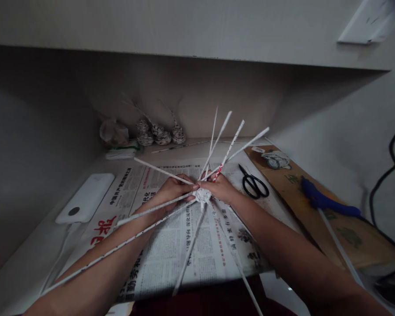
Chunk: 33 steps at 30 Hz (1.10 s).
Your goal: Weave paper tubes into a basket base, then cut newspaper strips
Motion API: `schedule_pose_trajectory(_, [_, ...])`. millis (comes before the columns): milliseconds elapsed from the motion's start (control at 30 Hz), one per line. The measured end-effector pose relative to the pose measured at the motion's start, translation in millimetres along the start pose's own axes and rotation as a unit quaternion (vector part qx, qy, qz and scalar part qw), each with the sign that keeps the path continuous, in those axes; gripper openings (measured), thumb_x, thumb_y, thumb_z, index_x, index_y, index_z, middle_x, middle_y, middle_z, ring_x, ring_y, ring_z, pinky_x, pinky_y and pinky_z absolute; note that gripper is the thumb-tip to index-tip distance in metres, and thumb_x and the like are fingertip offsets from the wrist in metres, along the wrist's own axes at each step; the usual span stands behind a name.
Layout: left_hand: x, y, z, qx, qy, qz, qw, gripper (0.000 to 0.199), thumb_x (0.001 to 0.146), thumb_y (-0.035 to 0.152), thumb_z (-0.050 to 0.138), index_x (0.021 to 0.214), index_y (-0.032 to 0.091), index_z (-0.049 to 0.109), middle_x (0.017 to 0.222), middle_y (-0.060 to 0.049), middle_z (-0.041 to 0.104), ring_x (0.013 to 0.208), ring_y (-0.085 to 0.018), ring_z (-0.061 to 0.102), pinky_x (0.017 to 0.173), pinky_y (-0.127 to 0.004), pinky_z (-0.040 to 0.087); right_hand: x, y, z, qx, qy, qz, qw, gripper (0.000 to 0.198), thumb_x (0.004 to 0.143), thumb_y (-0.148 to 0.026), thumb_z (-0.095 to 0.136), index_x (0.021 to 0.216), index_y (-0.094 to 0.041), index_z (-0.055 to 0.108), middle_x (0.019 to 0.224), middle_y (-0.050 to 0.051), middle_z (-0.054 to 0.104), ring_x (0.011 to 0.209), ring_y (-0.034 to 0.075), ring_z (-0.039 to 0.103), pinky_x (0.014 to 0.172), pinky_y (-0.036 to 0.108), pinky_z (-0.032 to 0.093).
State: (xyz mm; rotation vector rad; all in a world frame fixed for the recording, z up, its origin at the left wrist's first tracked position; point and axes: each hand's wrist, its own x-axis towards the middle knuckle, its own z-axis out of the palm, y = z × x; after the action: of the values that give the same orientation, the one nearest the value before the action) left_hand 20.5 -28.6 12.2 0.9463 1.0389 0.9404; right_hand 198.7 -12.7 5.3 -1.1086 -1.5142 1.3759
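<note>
We hold a small woven piece [203, 196] between our two hands, over the newspaper [171, 237] near the middle of the table. Our left hand [181, 186] is nearly closed, thumb and fingers pinching its left edge; our right hand [221, 186] is curled in at the upper right, thumb laid across the top, with the fingertips partly hidden among the strips [250, 142]. To work this well, we would judge it best to keep the left pinch firm enough to stop the middle from twisting, yet light enough not to crush it, and to lay each fold snugly against its neighbour with an even pull. Keeping the long ends fanned apart should spare us tangles, since two of them lie along our left forearm and could snag. The strips look like paper rolled into thin, stiff rods, pale with flecks of print, one marked in red near our right fingers. They spread like spokes from a knotty, rounded lump with a ridged surface. Beyond, some gourd-shaped pieces [162, 134] show a coarse, banded weave. Black scissors [249, 176] with looped handles lie right of our hands, and a smooth blue glue gun [327, 199] rests on brown cardboard [283, 182].
</note>
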Motion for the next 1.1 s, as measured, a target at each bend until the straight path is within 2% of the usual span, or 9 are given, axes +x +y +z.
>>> schedule_pose_trajectory(133, [1.8, -2.8, -0.6, -0.018, 0.004, -0.001, 1.0, 0.044, 0.044, 0.031, 0.096, 0.067, 0.013, 0.062, 0.065, 0.002, 0.061, 0.06, -0.01, 0.058, 0.052, -0.021, 0.05, 0.1, -5.3, -2.1, 0.034, -0.025, -0.015, 0.999, 0.011, 0.062, -0.025, 0.069, 0.071, -0.019, 0.065, 0.063, -0.003, 0.064, 0.06, 0.014, 0.056, 0.059, 0.026, 0.042])
schedule_pose_trajectory(367, [0.9, 1.6, 0.4, -0.021, 0.0, 0.007, 1.0, 0.048, 0.038, 0.033, 0.097, 0.063, 0.013, 0.061, 0.061, 0.003, 0.061, 0.06, -0.011, 0.058, 0.054, -0.023, 0.053, -0.2, -5.8, -0.9, 0.078, 0.003, 0.008, 0.997, 0.021, 0.061, -0.031, 0.075, 0.075, -0.017, 0.071, 0.068, 0.0, 0.068, 0.061, 0.015, 0.058, 0.061, 0.027, 0.043])
schedule_pose_trajectory(500, [0.1, 2.1, 1.6, -0.024, -0.001, 0.013, 1.0, 0.046, 0.039, 0.032, 0.096, 0.064, 0.013, 0.062, 0.064, 0.002, 0.063, 0.06, -0.01, 0.059, 0.054, -0.022, 0.052, 0.1, -5.2, 0.9, 0.099, 0.03, 0.009, 0.995, 0.017, 0.058, -0.027, 0.072, 0.072, -0.018, 0.071, 0.067, 0.0, 0.068, 0.064, 0.015, 0.059, 0.062, 0.027, 0.044])
schedule_pose_trajectory(633, [0.0, -0.6, 2.0, -0.032, 0.001, 0.004, 0.999, 0.045, 0.041, 0.031, 0.096, 0.066, 0.013, 0.064, 0.065, 0.002, 0.063, 0.059, -0.01, 0.059, 0.056, -0.023, 0.053, 0.9, -3.0, 1.8, 0.104, 0.028, 0.012, 0.994, 0.023, 0.061, -0.034, 0.076, 0.076, -0.017, 0.071, 0.068, 0.0, 0.069, 0.067, 0.016, 0.061, 0.065, 0.028, 0.046])
schedule_pose_trajectory(733, [2.0, -3.4, 0.3, -0.031, -0.001, 0.0, 1.0, 0.044, 0.042, 0.031, 0.096, 0.068, 0.013, 0.066, 0.066, 0.002, 0.064, 0.06, -0.011, 0.059, 0.057, -0.024, 0.053, 1.6, 0.5, 2.0, 0.089, 0.034, 0.012, 0.995, 0.03, 0.058, -0.036, 0.082, 0.077, -0.017, 0.07, 0.071, 0.0, 0.069, 0.066, 0.015, 0.061, 0.066, 0.029, 0.046])
schedule_pose_trajectory(900, [7.6, -8.6, -4.0, 0.009, -0.021, 0.055, 0.998, 0.042, 0.045, 0.036, 0.094, 0.067, 0.012, 0.068, 0.06, 0.001, 0.064, 0.054, -0.01, 0.055, 0.05, -0.021, 0.045, 1.6, 3.8, 1.9, 0.004, 0.053, -0.005, 0.999, 0.029, 0.063, -0.043, 0.079, 0.075, -0.018, 0.068, 0.064, -0.002, 0.065, 0.057, 0.013, 0.055, 0.057, 0.027, 0.042])
schedule_pose_trajectory(1100, [4.4, -7.5, 0.4, -0.044, -0.021, -0.001, 0.999, 0.045, 0.043, 0.034, 0.095, 0.068, 0.013, 0.064, 0.063, 0.0, 0.066, 0.057, -0.013, 0.061, 0.059, -0.027, 0.053, 2.2, 2.9, 6.5, -0.033, 0.089, -0.034, 0.995, 0.026, 0.066, -0.044, 0.073, 0.071, -0.02, 0.064, 0.065, -0.002, 0.063, 0.061, 0.015, 0.055, 0.057, 0.027, 0.043])
